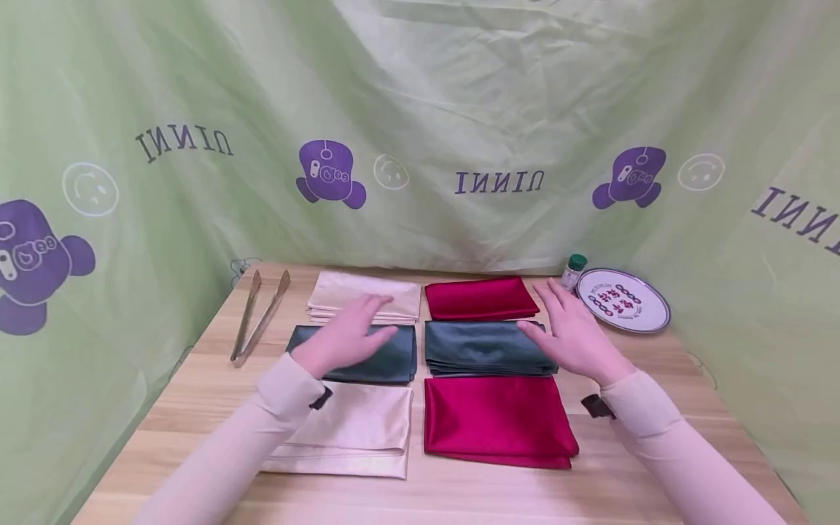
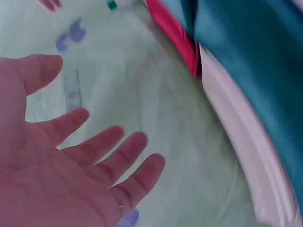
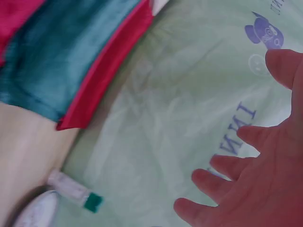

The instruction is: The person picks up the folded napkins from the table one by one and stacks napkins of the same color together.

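Two columns of folded satin cloths lie on the table. The left column has a cream cloth (image 1: 367, 292) at the back, a dark teal cloth (image 1: 387, 361) in the middle and a cream cloth (image 1: 357, 419) in front. On the right are a dark red cloth (image 1: 479, 299), a teal cloth (image 1: 485, 346) and a bright crimson cloth (image 1: 495, 419). My left hand (image 1: 348, 335) is over the left teal cloth, fingers spread and holding nothing. Over the right end of the other teal cloth hovers my right hand (image 1: 574, 335), its fingers extended and its palm bare.
Metal tongs (image 1: 262, 321) lie at the table's back left. At the back right, a small green-capped bottle (image 1: 573, 273) stands beside a white plate (image 1: 588, 281) with printed patterns. A green curtain (image 1: 420, 95) hangs behind and along both sides of the wooden table (image 1: 485, 499).
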A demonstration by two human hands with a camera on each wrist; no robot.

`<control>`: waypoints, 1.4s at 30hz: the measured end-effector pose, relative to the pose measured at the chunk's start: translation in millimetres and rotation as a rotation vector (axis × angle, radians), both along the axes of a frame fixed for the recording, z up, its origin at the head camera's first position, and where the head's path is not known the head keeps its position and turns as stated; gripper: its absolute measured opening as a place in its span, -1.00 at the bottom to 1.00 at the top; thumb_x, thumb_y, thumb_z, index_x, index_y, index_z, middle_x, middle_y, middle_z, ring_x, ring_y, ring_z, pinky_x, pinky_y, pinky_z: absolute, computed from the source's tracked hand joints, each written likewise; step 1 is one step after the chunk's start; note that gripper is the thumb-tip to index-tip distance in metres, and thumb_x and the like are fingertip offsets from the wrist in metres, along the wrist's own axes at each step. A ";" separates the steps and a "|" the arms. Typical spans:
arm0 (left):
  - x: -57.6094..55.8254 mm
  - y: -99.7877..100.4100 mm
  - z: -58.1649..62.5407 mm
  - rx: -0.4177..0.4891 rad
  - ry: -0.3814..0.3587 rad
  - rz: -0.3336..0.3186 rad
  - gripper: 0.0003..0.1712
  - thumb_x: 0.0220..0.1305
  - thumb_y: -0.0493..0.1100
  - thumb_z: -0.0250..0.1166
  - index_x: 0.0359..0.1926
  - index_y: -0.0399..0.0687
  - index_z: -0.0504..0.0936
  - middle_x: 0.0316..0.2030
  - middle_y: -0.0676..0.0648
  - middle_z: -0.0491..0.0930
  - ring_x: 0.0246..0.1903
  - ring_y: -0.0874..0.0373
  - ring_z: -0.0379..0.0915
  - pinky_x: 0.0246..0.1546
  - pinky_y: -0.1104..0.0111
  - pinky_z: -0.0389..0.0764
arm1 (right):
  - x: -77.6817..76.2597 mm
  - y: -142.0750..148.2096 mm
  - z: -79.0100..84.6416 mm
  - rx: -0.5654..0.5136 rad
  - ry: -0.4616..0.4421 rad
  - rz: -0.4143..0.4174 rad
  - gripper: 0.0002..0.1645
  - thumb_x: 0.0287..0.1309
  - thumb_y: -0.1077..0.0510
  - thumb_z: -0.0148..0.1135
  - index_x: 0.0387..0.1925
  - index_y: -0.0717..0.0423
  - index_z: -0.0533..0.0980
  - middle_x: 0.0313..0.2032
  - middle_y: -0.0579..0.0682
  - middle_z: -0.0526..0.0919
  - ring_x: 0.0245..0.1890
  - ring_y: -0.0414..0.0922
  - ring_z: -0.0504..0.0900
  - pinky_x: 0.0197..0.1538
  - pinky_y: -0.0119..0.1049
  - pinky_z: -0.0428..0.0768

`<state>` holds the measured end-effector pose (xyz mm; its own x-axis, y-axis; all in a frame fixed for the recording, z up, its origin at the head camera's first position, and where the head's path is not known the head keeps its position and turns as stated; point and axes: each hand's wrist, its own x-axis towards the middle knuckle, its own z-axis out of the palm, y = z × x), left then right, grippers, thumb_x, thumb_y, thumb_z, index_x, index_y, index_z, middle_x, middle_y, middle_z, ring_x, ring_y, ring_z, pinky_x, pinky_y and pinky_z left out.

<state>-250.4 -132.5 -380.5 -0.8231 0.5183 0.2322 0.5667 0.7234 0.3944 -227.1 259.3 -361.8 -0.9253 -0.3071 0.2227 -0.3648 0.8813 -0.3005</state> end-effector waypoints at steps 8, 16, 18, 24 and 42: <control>36.7 44.7 -37.8 -0.028 -0.104 -0.073 -0.42 0.39 0.09 0.18 0.24 -0.21 0.47 0.03 -0.18 0.61 0.07 -0.14 0.46 0.13 0.10 0.45 | 31.9 28.1 -40.3 -0.025 -0.174 -0.044 -0.02 0.31 -0.37 0.03 0.47 0.20 0.11 0.39 0.45 0.10 0.33 0.44 0.12 0.25 0.38 0.17; 59.3 74.7 -63.5 -0.074 -0.197 -0.020 -0.40 0.36 0.18 0.16 0.18 -0.17 0.51 -0.54 0.12 0.57 -0.21 0.06 0.34 -0.10 0.26 0.44 | 69.7 38.3 -75.2 -0.053 -0.303 -0.057 -0.06 0.28 -0.34 0.11 0.38 0.28 0.25 0.26 0.40 0.37 0.23 0.41 0.32 0.17 0.32 0.34; 62.4 78.5 -66.4 -0.105 -0.189 -0.006 -0.36 0.34 0.20 0.16 0.21 -0.19 0.49 -0.37 0.05 0.66 -0.20 0.06 0.31 -0.04 0.25 0.39 | 74.7 36.1 -79.2 -0.064 -0.318 -0.046 -0.05 0.26 -0.34 0.12 0.39 0.27 0.26 0.24 0.36 0.40 0.23 0.38 0.34 0.18 0.29 0.35; 70.5 87.7 -69.7 -0.221 -0.193 0.029 -0.26 0.30 0.28 0.15 0.31 -0.09 0.42 0.12 -0.09 0.55 0.02 -0.05 0.32 0.03 0.09 0.30 | 80.5 24.4 -87.3 -0.060 -0.341 -0.055 -0.01 0.20 -0.42 0.13 0.42 0.14 0.26 0.31 0.40 0.29 0.28 0.42 0.22 0.19 0.32 0.32; 67.0 92.0 -75.4 0.203 -0.343 -0.030 -0.37 0.29 0.00 0.28 0.32 -0.03 0.34 0.20 -0.01 0.38 0.13 0.12 0.35 0.18 0.17 0.38 | 74.9 13.3 -92.6 -0.549 -0.416 -0.098 -0.31 0.25 0.11 0.30 0.37 -0.01 0.29 0.29 0.19 0.34 0.20 0.14 0.36 0.14 -0.06 0.48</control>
